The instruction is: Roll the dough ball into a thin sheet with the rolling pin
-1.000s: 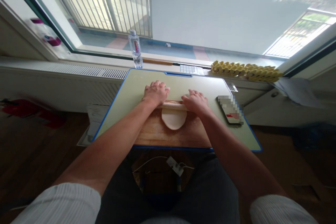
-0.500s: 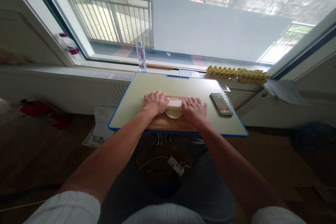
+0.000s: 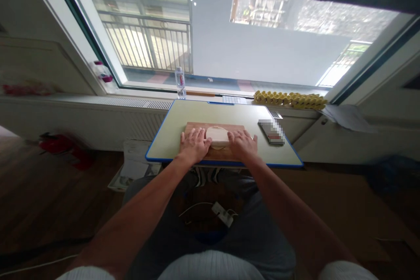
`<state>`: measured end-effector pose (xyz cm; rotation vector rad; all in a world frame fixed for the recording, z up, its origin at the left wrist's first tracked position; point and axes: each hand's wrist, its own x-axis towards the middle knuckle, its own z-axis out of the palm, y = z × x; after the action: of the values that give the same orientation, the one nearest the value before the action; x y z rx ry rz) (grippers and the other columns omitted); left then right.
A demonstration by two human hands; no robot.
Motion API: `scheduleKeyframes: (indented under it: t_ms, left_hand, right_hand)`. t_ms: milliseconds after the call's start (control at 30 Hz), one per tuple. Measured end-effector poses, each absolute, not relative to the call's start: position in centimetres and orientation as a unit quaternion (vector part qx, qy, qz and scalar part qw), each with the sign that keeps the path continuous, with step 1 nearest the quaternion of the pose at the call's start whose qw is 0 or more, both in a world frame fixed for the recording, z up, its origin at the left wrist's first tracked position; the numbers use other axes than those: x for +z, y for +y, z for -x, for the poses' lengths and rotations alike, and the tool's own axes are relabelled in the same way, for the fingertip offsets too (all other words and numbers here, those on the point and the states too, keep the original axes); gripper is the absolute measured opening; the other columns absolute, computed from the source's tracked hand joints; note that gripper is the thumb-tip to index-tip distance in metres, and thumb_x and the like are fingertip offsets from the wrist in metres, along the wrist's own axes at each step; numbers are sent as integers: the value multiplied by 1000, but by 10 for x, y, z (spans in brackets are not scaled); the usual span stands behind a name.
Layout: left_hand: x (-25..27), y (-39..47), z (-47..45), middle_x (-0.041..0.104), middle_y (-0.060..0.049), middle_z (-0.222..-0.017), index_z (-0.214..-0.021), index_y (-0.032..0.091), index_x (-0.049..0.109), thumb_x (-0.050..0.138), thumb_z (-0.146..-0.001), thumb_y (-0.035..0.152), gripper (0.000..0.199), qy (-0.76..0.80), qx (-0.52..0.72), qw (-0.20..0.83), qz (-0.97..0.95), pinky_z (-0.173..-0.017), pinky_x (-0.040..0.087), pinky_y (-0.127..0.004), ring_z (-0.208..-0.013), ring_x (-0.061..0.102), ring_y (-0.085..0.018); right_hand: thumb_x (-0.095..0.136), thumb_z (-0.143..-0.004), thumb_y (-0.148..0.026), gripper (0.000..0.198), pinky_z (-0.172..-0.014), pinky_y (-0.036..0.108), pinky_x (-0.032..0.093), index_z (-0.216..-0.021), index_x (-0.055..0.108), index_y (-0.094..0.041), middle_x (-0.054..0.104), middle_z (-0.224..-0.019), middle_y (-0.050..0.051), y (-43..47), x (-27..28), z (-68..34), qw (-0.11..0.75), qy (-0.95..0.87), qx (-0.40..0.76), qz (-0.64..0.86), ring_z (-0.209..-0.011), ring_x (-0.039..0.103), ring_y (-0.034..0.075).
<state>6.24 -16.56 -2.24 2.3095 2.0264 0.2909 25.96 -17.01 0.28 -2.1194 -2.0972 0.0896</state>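
Note:
A pale rolling pin (image 3: 219, 143) lies across a flat round of dough (image 3: 216, 133) on a wooden board (image 3: 197, 126). More of the dough shows beyond the pin than on my side of it. My left hand (image 3: 194, 144) rests over the pin's left end, fingers pointing forward and thumb toward the middle. Over the right end lies my right hand (image 3: 243, 143) in much the same way. Both palms hide the pin's ends. The board sits on a small pale table (image 3: 167, 129) with a blue edge.
A phone-like slab (image 3: 271, 132), partly blurred out, lies on the table's right side. Behind the table, the windowsill holds a clear bottle (image 3: 180, 83) and a yellow scalloped strip (image 3: 290, 99). Below, a white power strip (image 3: 222, 214) lies on the floor between my legs.
Both hands have drawn the rolling pin toward me across the dough, so more dough shows on the far side. The view has tilted up slightly.

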Motion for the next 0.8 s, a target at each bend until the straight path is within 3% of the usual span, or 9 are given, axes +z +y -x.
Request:
scheduleKeyframes:
  t_ms: [167, 367, 800]
  left_hand:
    - [-16, -142, -66, 42, -8, -173, -164, 23, 46, 26, -107, 50, 66, 649, 91, 43, -754, -131, 22, -65, -160, 35, -32]
    - [-10, -107, -70, 47, -10, -169, -161, 26, 49, 28, -103, 51, 67, 649, 70, 52, -756, -127, 29, -63, -153, 43, -33]
    - [-11, -62, -69, 43, -10, -172, -161, 30, 50, 25, -102, 54, 68, 650, 43, 92, -753, -125, 30, -67, -154, 41, -36]
  right_hand:
    - [28, -110, -45, 64, -126, 71, 20, -167, 41, -20, 40, -173, 13, -124, 7, -259, 54, -696, 64, 713, -158, 32, 36]
    - [28, -108, -44, 63, -125, 66, 29, -162, 48, -19, 50, -165, 14, -110, -4, -259, 113, -683, 59, 720, -150, 43, 35]
    - [35, -103, -51, 67, -124, 64, 32, -159, 53, -18, 49, -166, 16, -64, -1, -263, 74, -671, 123, 727, -150, 44, 39]
